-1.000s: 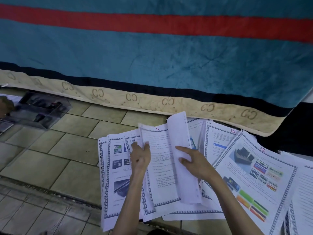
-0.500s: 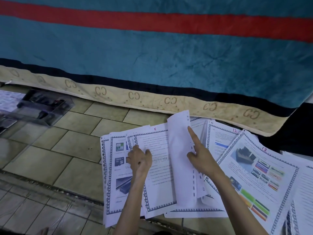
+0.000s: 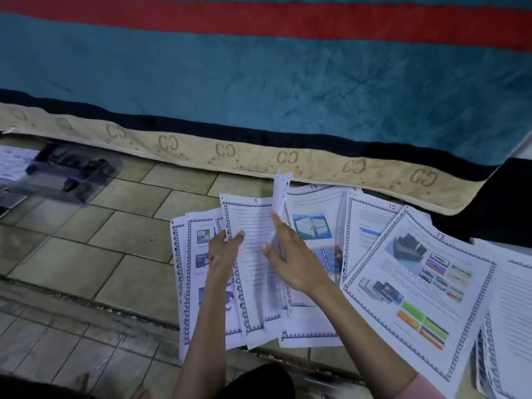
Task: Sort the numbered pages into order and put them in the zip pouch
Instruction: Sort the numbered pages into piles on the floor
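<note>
Your left hand (image 3: 223,251) grips page 5 (image 3: 253,226); your right hand (image 3: 290,260), fingers spread, lifts a blurred sheet (image 3: 280,194) beside it.

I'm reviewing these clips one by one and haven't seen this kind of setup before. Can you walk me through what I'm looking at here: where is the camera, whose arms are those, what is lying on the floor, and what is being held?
There is no machine here. The single view comes from a wide-angle camera worn on a person's head, looking forward and down, so the two bare arms reaching in from the bottom are the wearer's own.

On the tiled floor lie printed pages with handwritten red numbers: page 5, page 15, page 12 and page 13 can be read. Behind them hangs a teal blanket with a red stripe. At far left lies a clear plastic pouch.

The left hand has page 5's left edge in its grip. The right hand is spread against a blurred sheet standing on edge, which seems mid-turn.
</note>
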{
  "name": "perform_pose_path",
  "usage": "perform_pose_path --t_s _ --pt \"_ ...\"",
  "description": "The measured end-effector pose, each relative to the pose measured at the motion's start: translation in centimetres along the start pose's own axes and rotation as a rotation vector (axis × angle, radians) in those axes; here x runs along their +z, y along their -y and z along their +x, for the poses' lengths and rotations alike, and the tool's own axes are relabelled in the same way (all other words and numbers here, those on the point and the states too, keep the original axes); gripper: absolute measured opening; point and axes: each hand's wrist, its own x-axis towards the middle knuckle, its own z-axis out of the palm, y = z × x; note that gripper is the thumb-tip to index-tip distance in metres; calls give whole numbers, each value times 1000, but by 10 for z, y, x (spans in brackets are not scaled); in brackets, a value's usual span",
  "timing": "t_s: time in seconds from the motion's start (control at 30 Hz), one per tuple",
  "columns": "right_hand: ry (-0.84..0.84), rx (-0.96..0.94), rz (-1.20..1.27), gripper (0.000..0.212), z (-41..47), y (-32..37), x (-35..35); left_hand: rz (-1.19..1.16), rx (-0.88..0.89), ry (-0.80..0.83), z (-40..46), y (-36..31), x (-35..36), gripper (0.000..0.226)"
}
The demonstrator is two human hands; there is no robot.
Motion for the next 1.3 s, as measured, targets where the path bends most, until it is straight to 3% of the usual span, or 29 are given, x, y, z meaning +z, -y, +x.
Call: perform_pose_path --t_s 0.1,0.23,0.33,0.57,0.87,0.93,1.03,1.13,1.23,1.3 --pt "86 -27 -117 56 5 -8 17 -162 -123 133 30 32 6 79" --pt "104 -18 -384 64 6 -33 42 -285 -141 138 6 12 -7 35" --pt "51 -17 -427 74 5 -44 49 -191 -93 36 -5 -1 -10 43" --pt "-49 -35 -259 49 8 -45 50 148 211 -165 -46 -31 -7 35" --pt "-89 29 -65 45 10 -44 41 319 489 -177 -91 -62 -10 32" --pt "-91 50 -44 45 10 -45 40 328 538 -206 -105 -71 -11 31" --pt "-57 17 -212 63 12 -48 44 327 668 -276 -132 -89 -19 30" --pt "-7 15 -322 52 12 -49 46 300 842 -259 -155 -111 -25 29" --pt "4 27 -270 52 14 -46 43 267 983 -215 -170 -126 -24 25" --pt "-47 59 -67 43 11 -41 36 238 1040 -211 -176 -135 -19 27"
